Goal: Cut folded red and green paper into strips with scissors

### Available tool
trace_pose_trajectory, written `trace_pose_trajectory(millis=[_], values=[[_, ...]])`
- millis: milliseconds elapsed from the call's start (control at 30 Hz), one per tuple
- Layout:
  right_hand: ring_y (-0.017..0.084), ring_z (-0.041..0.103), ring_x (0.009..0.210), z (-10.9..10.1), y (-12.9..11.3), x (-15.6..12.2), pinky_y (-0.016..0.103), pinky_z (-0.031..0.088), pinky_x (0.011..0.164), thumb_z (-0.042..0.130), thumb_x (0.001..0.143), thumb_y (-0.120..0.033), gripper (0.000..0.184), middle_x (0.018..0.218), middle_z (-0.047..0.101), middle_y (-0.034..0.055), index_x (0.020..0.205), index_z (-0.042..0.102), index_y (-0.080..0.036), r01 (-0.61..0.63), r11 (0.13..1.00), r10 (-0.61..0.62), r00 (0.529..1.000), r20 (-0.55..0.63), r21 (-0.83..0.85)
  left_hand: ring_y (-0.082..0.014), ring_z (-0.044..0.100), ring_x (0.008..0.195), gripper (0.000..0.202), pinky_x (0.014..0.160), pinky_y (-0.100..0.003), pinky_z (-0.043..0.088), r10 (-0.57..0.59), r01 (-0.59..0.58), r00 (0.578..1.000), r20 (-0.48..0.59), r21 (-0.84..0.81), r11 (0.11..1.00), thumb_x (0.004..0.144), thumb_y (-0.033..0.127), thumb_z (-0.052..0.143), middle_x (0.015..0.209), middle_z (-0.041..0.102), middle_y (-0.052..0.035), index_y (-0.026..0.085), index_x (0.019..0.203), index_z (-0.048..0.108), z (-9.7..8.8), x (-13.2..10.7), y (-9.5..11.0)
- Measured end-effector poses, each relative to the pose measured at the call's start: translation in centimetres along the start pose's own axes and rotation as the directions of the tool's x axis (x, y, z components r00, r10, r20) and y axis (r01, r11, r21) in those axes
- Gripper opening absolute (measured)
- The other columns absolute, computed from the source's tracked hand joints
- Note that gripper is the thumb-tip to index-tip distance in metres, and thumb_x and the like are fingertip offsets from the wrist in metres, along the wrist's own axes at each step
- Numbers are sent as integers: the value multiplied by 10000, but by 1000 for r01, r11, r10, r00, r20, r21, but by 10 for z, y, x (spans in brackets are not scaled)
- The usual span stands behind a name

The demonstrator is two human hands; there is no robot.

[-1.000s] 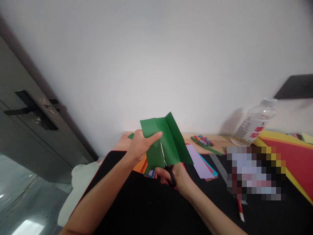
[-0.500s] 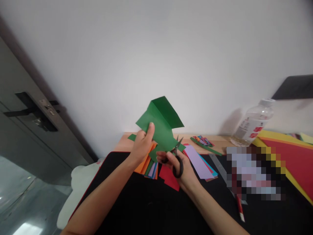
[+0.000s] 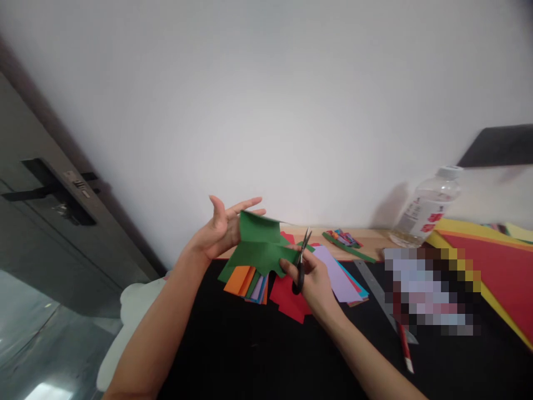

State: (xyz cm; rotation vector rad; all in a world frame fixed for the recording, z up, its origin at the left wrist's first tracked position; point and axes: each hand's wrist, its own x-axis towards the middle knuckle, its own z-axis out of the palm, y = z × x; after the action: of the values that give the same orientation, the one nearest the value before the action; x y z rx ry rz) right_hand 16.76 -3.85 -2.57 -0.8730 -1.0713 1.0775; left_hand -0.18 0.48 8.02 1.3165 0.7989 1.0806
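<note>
A creased sheet of green paper (image 3: 260, 253) hangs above the desk, its right edge pinched by my right hand (image 3: 312, 275). The same hand also keeps the black-handled scissors (image 3: 300, 266), whose blades point up and lie nearly together. My left hand (image 3: 220, 228) is open, thumb and fingers spread, at the paper's left edge; part of it is hidden behind the sheet. Beneath the paper lie folded strips in orange (image 3: 239, 280) and other colours, and red paper pieces (image 3: 291, 300). Lilac paper (image 3: 336, 275) lies to the right, on top of blue and red sheets.
A metal ruler (image 3: 383, 297) and a red pencil (image 3: 403, 347) lie on the black mat (image 3: 250, 361). Behind are small colourful scraps (image 3: 343, 239), a green strip (image 3: 358, 254) and a clear bottle (image 3: 428, 208). Large red and yellow sheets (image 3: 491, 266) cover the right side; a blurred patch hides something.
My left hand has let go of the green paper and opened. The sheet has tipped down and turned, now held by my right hand, while the scissors have swung more upright.
</note>
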Motion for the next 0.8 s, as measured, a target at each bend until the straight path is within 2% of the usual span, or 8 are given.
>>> trace_pose_trajectory(millis=[67, 200, 367, 467, 533, 633, 700, 800], values=[[163, 558, 653, 0, 0, 0, 273, 465, 638, 711, 669, -299, 232, 663, 593, -19, 850, 620, -185, 60, 992, -57, 998, 30, -107, -325, 577, 1062, 786, 833, -413, 472, -141, 143, 983, 115, -9, 990, 647, 783, 439, 1191, 598, -192, 165, 1094, 631, -14, 4, 4], [180, 563, 713, -1, 1, 1, 302, 457, 700, 667, 700, -294, 214, 754, 614, 19, 866, 611, -171, 115, 961, -114, 993, 19, -250, -293, 614, 989, 574, 840, -404, 462, -207, 181, 976, 72, 269, 946, 621, 444, 741, 1050, 663, -166, 150, 1099, 619, -28, 8, 2], [149, 516, 616, -5, -4, 3, 274, 445, 591, 682, 681, -380, 289, 662, 545, -14, 864, 585, -179, 102, 963, -152, 969, -192, -248, -293, 652, 857, 802, 683, -395, 513, -302, 209, 943, 137, 462, 862, 487, 204, 819, 843, 701, -84, 219, 1229, 514, -10, 4, -7], [122, 483, 570, -8, -7, 4, 242, 417, 523, 715, 647, -398, 339, 646, 509, -31, 859, 569, -177, 83, 981, -136, 940, -313, -176, -324, 595, 1013, 881, 774, -414, 502, -169, 76, 971, 166, 457, 886, 397, 163, 843, 1010, 670, -121, 217, 1216, 522, 8, 3, -16], [120, 493, 590, -9, -7, 5, 234, 417, 524, 722, 643, -402, 371, 680, 525, -21, 891, 567, -174, 87, 988, -129, 921, -368, -130, -330, 552, 1086, 965, 818, -425, 488, -161, 81, 976, 146, 444, 892, 368, 155, 849, 1160, 608, -150, 209, 1256, 475, 15, 5, -26], [130, 521, 639, -11, -4, 7, 242, 436, 568, 728, 647, -405, 383, 720, 549, -8, 906, 572, -171, 89, 991, -121, 903, -413, -95, -302, 571, 1053, 798, 825, -425, 486, -88, 31, 983, 161, 326, 945, 458, 177, 822, 1182, 591, -154, 184, 1194, 513, 19, 9, -42], [136, 537, 654, -11, -1, 8, 253, 448, 595, 743, 638, -396, 401, 730, 563, -9, 926, 580, -170, 69, 997, -82, 921, -380, -46, -281, 604, 976, 677, 799, -418, 493, -57, 27, 994, 95, 290, 957, 493, 206, 817, 1102, 632, -142, 165, 1117, 557, 19, 10, -47], [133, 548, 628, -10, 3, 7, 256, 457, 591, 770, 613, -373, 454, 694, 577, -23, 979, 592, -172, 13, 997, 3, 975, -221, 70, -249, 626, 889, 554, 769, -387, 500, -14, 15, 1000, -5, 217, 976, 514, 225, 818, 1005, 670, -113, 151, 1016, 596, 23, 9, -45]])
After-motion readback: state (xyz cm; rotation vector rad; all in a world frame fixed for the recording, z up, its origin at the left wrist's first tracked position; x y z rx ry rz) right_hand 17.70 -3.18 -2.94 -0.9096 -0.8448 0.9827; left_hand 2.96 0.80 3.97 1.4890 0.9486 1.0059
